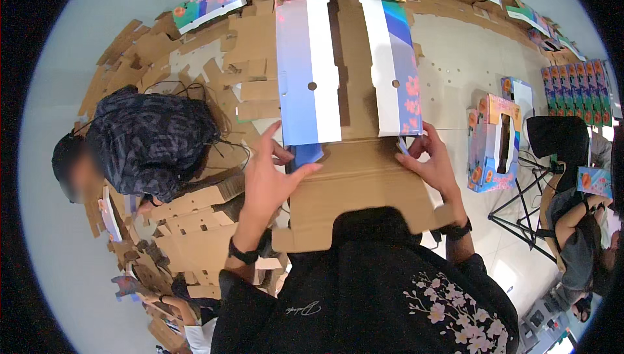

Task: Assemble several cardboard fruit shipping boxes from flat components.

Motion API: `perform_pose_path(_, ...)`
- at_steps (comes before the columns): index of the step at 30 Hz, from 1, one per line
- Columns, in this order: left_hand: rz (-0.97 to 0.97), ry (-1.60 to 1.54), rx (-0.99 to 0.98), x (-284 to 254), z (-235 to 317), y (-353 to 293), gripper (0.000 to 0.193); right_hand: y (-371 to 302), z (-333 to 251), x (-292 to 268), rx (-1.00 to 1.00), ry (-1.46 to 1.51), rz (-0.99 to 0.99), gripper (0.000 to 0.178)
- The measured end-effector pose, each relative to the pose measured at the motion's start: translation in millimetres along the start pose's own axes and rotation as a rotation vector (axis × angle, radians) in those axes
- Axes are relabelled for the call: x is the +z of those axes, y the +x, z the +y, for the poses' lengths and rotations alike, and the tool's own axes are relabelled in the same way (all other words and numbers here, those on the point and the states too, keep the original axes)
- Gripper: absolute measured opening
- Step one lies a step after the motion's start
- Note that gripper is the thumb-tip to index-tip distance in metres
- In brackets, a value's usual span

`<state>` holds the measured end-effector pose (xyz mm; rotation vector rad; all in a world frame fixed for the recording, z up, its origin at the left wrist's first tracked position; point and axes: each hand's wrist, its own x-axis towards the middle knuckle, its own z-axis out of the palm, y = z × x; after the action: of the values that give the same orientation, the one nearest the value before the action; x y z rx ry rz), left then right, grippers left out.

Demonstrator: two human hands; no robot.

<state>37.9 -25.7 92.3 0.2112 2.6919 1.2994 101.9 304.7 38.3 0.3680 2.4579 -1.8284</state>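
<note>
In front of me is a partly folded cardboard box (299,61), printed blue and pink outside, with white side strips and bare brown inside. Its far end panel is folded up, while the near end flap (357,185), with a wide cutout, lies unfolded toward my body. My left hand (270,178) grips the near left corner, its thumb by a small blue tab (308,154) and its fingers along the outer side. At the near right corner, my right hand (434,164) pinches the other tab (404,146), thumb inside and fingers outside.
Stacked brown cardboard (201,224) lies to the left, where a person in a dark patterned jacket (153,143) bends over. A finished printed box (484,149) stands on the floor at right, near a black folding stool (552,139). Several boxes (575,92) line up beyond; another person sits far right.
</note>
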Motion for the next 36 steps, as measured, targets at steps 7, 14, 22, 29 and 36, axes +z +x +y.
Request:
perform_pose_path(7,-0.211,0.323,-0.065,-21.0,33.8,41.8,0.082,34.8,-33.7,-11.6,0.108,-0.209,-0.179,0.066)
perform_pose_path(14,-0.133,0.514,0.038,-16.0,28.7,62.0,0.048,40.2,-47.2,-14.7,0.062,-0.461,-0.198,0.053)
perform_pose_path(22,-0.025,0.686,0.163,-5.5,2.4,18.1,0.037,15.0,-27.6,-6.6,0.048,-0.527,0.024,0.032)
perform_pose_path(29,-0.096,0.075,-0.039,-22.8,-8.0,-81.8,0.059,-79.8,-25.8,-31.6,0.102,-0.164,-0.551,0.079)
perform_pose_path(36,-0.38,0.289,0.263,-48.0,-15.5,-105.0,0.071,-104.8,-27.4,-25.1,-0.038,-0.304,-0.449,0.097)
